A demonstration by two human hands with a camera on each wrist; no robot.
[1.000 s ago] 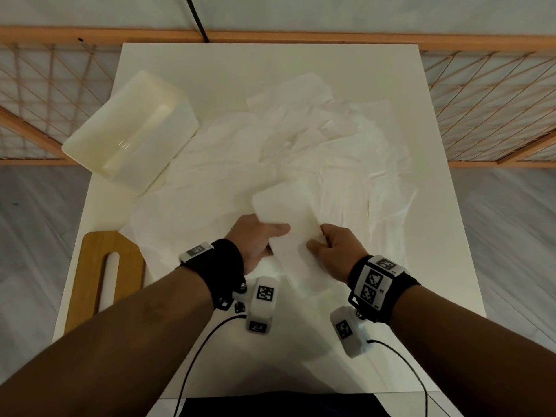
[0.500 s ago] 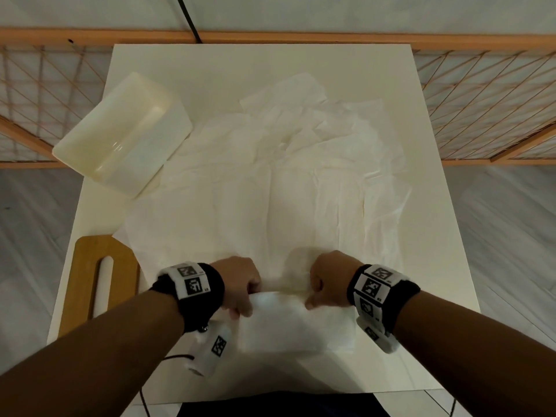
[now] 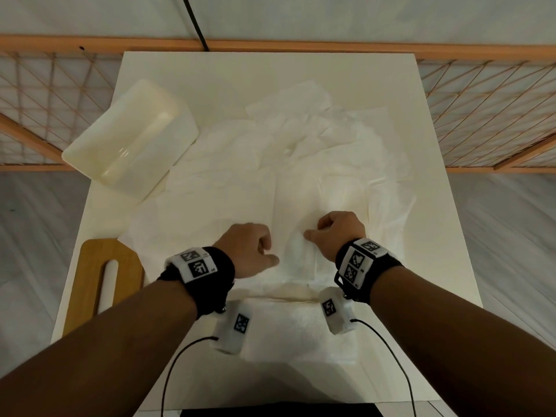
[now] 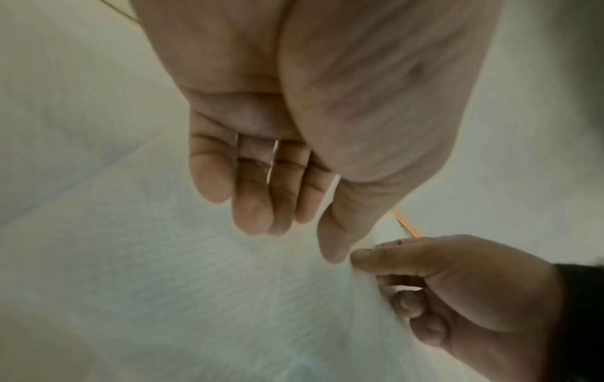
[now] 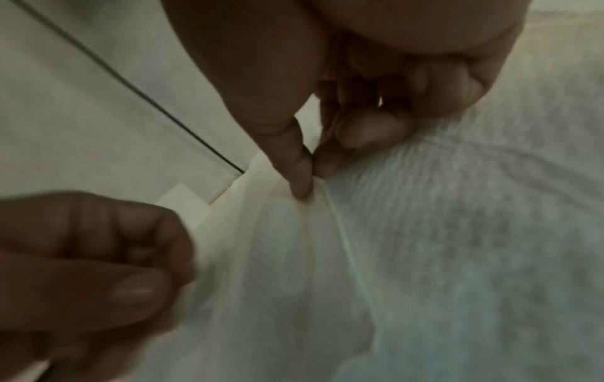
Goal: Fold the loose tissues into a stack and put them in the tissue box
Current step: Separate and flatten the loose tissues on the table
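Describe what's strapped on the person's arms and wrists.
Both forearms are bare, no sleeves. Each wrist has a black band carrying white plates printed with black square fiducial markers. Under each wrist hangs a white camera module with its own marker and a thin black cable trailing toward the body.

I can't tell the room: my white table, wooden lattice railing across the top, grey plank floor.
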